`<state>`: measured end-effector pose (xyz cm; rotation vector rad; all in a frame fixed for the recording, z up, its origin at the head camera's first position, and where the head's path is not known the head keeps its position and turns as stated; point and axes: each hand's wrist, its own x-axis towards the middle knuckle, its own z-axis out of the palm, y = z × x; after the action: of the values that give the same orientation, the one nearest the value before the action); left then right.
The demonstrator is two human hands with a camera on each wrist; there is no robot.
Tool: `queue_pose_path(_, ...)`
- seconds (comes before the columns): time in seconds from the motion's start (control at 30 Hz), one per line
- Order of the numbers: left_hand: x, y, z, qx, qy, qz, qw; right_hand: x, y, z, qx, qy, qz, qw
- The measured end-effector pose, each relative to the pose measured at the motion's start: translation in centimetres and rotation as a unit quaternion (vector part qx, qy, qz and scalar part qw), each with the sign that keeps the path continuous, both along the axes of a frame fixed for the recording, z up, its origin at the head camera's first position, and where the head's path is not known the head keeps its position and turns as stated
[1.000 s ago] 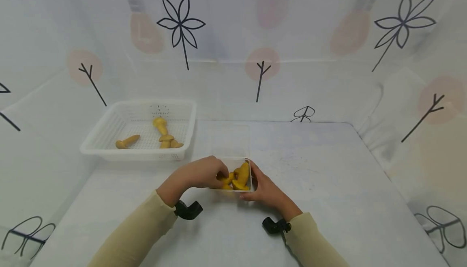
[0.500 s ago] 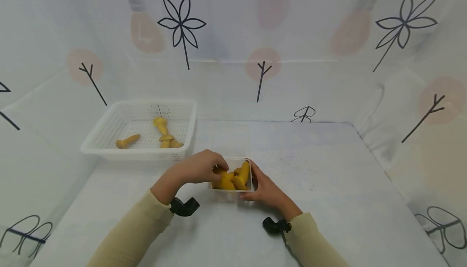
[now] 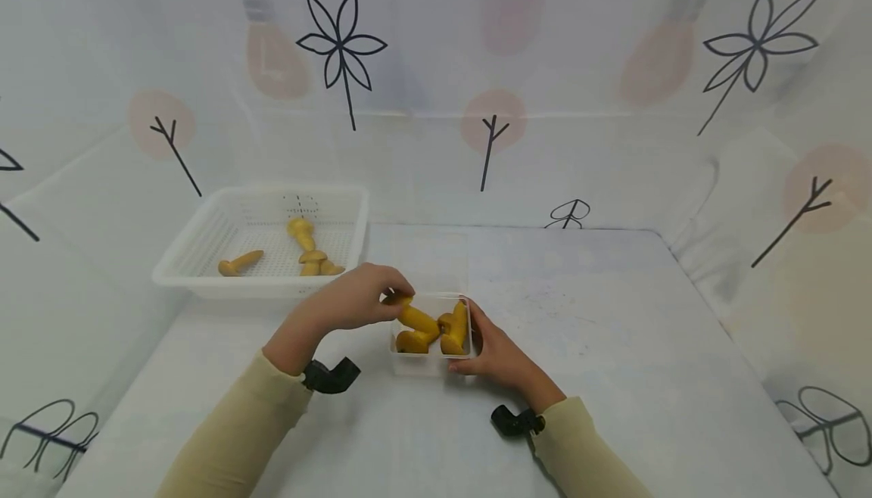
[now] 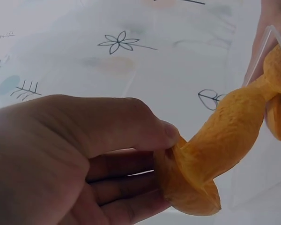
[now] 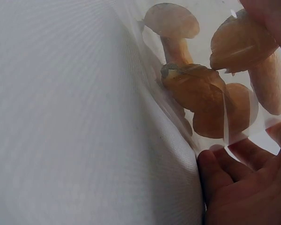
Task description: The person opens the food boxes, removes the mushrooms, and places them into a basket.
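A yellow mushroom [image 4: 229, 131] is pinched by its cap between the thumb and fingers of my left hand [image 3: 350, 303]. Its stem slants down to the right, over the left side of a clear plastic box [image 3: 417, 366]. Several more mushrooms [image 3: 455, 331] lie inside that box, one of them a darker-capped mushroom [image 3: 412, 343] at the front left corner. My right hand [image 3: 502, 356] grips the box's right side, thumb at the front and fingers behind. In the right wrist view, mushrooms [image 5: 196, 86] show through the clear wall beside the fingers [image 5: 215, 173].
A white perforated basket [image 3: 179, 275] stands at the back left of the white table [image 3: 579, 316]. It holds several mushrooms, with one mushroom [image 3: 240, 263] apart on its left. Behind the table hangs a patterned white cloth [image 3: 422, 44].
My left hand has risen out of the box and shifted left, drawing the mushroom up by its cap. The right hand and the box have stayed in place.
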<state>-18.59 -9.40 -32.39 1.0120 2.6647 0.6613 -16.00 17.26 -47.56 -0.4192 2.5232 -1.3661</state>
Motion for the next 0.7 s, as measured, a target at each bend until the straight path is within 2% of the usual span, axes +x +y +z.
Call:
queue_pose_path(0.33,-0.3,-1.5,0.7,0.029,0.044,0.029,0.9982,-0.1,0.0,0.0,0.005,-0.01,-0.004,1.0)
queue_pose_path(0.57,-0.9,-2.9,0.9,0.045,0.078,0.069,0.9935,0.0,0.1,0.0,-0.003,-0.006,-0.002,1.0)
queue_pose_path(0.7,-1.4,-4.0,0.8,0.055,0.081,0.099,0.9903,0.0,0.1,-0.1,-0.005,-0.006,0.0,1.0)
